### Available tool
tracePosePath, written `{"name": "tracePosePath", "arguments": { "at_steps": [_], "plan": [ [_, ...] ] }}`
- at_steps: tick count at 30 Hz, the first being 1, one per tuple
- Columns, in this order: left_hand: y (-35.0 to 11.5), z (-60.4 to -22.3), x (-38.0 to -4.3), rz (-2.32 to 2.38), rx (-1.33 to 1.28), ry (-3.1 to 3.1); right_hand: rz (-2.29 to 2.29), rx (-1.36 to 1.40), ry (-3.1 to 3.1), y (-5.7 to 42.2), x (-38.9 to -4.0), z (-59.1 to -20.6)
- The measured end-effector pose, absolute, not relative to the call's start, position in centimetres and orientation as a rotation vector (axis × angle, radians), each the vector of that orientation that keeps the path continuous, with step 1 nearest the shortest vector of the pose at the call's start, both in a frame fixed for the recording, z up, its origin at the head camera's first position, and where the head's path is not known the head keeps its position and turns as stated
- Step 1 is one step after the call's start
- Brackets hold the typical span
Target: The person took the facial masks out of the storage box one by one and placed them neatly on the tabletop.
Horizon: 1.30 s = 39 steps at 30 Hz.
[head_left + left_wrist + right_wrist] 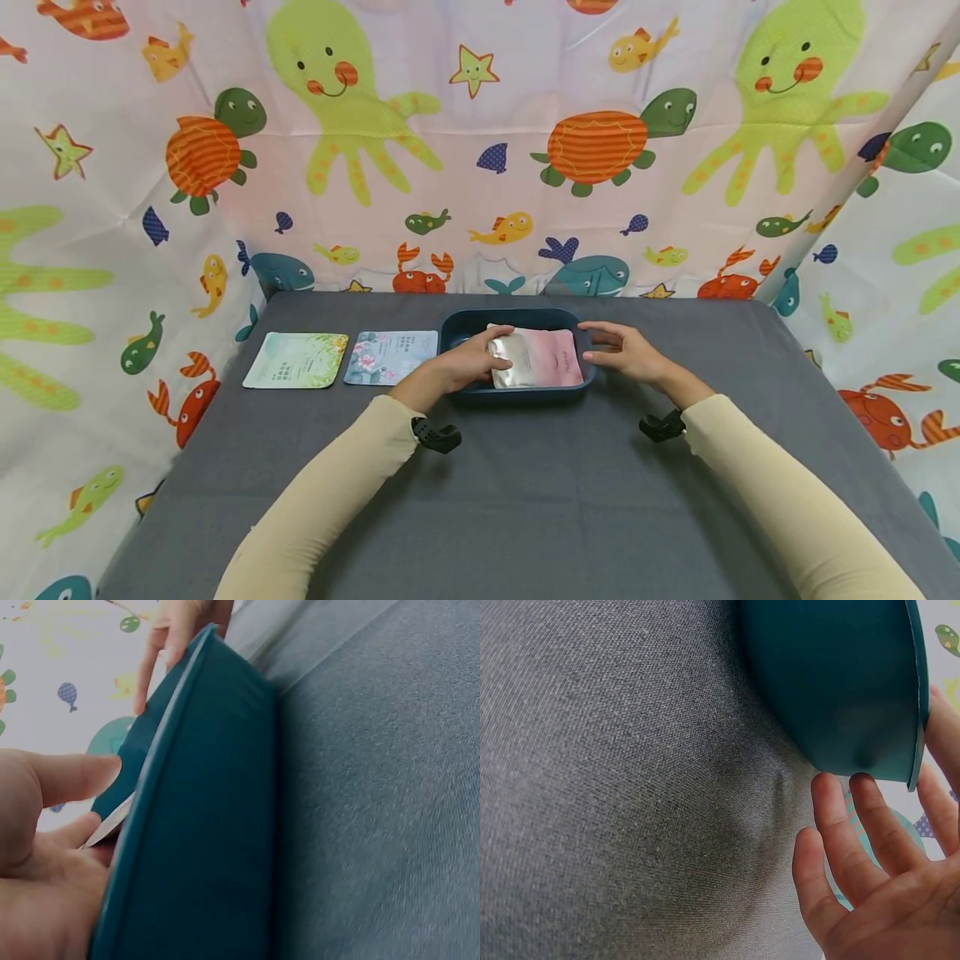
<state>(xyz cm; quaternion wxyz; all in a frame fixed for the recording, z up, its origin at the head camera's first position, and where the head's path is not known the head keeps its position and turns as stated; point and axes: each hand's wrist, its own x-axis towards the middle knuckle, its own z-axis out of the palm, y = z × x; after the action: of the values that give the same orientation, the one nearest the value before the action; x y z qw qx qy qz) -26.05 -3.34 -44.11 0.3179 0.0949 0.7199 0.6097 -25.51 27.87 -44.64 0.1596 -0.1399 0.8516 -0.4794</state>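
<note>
A pink and silver sachet [551, 358] lies in a dark blue-green tray [517, 397]. My left hand [471, 360] reaches over the tray's left part, at the sachet's silver end. In the left wrist view, the left thumb [79, 778] stands apart from the sachet's pale edge [112, 820], while the other fingers are at that edge, partly hidden by the tray wall. At the tray's right end is my right hand [630, 354], its fingers spread. The right wrist view shows its fingertips [864, 784] at the outside of the tray wall, holding nothing.
Left of the tray, two flat sachets lie on the grey cloth [517, 517]: a blue floral one [392, 358] and a green and yellow one [296, 361]. A curtain [465, 183] printed with sea animals hangs behind and at both sides.
</note>
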Motion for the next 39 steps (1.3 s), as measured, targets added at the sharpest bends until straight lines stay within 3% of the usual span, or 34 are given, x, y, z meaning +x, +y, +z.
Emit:
{"name": "tracePosePath", "arguments": {
  "at_steps": [19, 39],
  "plan": [
    [-3.2, -43.4, -25.6, 1.689, 0.203, 2.17, -1.375, -0.405, 2.437, 28.0, -25.4, -44.5],
    [-8.1, -41.3, -24.0, 1.753, 0.219, 2.275, -1.397, -0.402, 2.41, 28.1, -25.4, -45.1]
  ]
}}
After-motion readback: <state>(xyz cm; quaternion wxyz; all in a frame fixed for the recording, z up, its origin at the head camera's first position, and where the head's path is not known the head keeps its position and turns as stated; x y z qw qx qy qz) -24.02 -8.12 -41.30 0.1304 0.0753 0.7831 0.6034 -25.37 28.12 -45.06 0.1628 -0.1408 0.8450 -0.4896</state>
